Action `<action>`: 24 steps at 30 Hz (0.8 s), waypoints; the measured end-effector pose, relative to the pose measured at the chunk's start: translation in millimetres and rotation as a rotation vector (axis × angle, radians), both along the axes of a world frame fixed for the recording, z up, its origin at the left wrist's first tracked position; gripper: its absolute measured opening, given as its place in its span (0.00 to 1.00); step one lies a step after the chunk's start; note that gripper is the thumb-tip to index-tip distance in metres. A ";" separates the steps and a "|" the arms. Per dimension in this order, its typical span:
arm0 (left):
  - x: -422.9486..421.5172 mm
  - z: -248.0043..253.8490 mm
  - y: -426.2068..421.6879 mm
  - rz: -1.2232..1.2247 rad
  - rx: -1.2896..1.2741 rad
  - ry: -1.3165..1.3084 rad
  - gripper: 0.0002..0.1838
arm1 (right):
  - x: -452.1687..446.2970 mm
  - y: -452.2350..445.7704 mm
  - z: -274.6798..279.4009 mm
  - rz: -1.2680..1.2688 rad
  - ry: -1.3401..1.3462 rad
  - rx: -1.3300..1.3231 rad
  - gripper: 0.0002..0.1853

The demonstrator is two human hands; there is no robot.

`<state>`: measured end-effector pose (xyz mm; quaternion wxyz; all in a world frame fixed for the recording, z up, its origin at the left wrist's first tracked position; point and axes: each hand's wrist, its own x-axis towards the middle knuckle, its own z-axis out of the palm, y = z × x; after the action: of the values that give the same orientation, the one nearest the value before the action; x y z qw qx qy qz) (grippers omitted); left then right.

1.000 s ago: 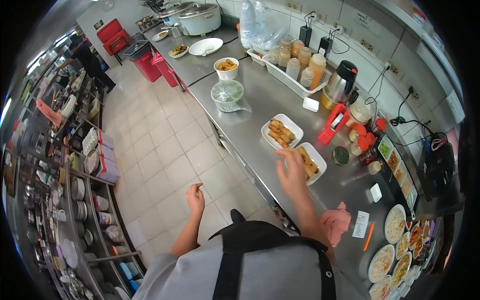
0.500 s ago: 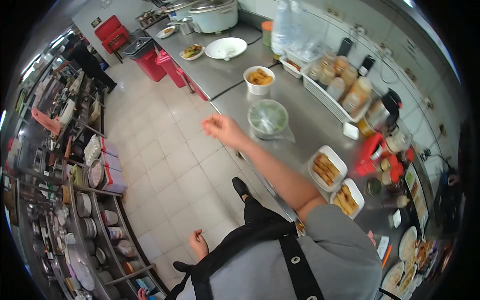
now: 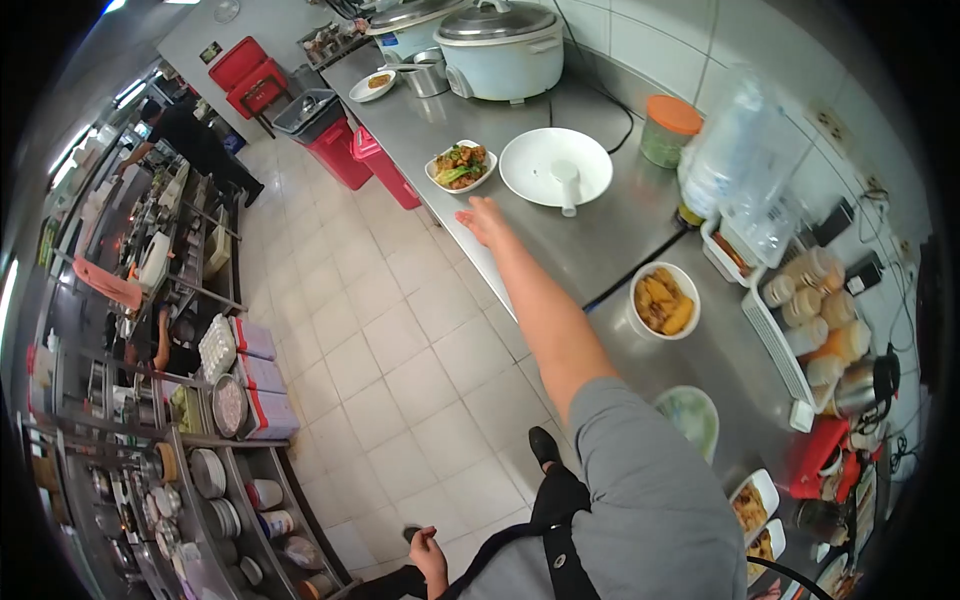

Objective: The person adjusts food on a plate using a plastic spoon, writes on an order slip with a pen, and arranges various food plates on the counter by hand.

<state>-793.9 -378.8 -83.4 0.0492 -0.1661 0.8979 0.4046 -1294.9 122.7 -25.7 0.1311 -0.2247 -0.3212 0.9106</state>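
Note:
My right hand (image 3: 484,220) reaches out over the counter's front edge, its fingers apart and holding nothing. Just beyond it is a white bowl of stir-fried food with greens (image 3: 461,166). To the right of that bowl lies a white plate (image 3: 540,170) with a white spoon (image 3: 566,187) on it. My left hand (image 3: 429,556) hangs low near my waist, fingers curled; whether anything is in it cannot be made out. A round tub of orange-brown food (image 3: 663,301) stands nearer me, with a plastic-covered green bowl (image 3: 688,421) beyond my sleeve.
Rice cookers (image 3: 500,52) stand at the counter's far end. Red bins (image 3: 340,153) are beside it. A basket of sauce bottles (image 3: 790,345) is along the wall. Shelves with dishes (image 3: 208,473) line the left. A person in dark clothes (image 3: 190,145) stands at the far left.
My view has moved forward along the counter. My right hand has gone from near the fried rolls, past the covered bowl, to beside the stir-fry bowl.

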 end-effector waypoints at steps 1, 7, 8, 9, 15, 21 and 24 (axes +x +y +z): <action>-14.1 0.0 3.4 0.016 0.028 0.011 0.13 | -17.6 1.2 -2.5 -0.051 -0.044 -0.006 0.31; -43.2 -1.1 10.3 -0.093 -0.060 -0.077 0.12 | -68.5 -0.3 8.1 -0.233 -0.196 0.089 0.31; -40.8 -5.5 7.0 -0.119 -0.072 -0.090 0.12 | -73.9 0.6 6.0 -0.265 -0.236 0.121 0.30; -39.1 -10.3 3.4 -0.137 -0.071 -0.109 0.13 | -77.4 2.8 5.3 -0.256 -0.284 0.172 0.29; -94.3 33.8 38.3 -0.296 -0.052 0.051 0.09 | -49.9 -2.8 3.6 -0.280 -0.240 0.255 0.19; -188.4 118.4 107.4 -0.374 0.265 0.322 0.13 | 116.3 -41.7 63.3 -0.168 -0.139 0.412 0.18; -195.9 169.8 147.0 -0.497 0.609 0.300 0.19 | 247.0 -67.2 115.7 -0.070 -0.108 0.397 0.19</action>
<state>-989.9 -231.8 86.4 0.0606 0.1384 0.7474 0.6470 -1047.9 55.5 90.1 0.1868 -0.2542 -0.4928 0.8109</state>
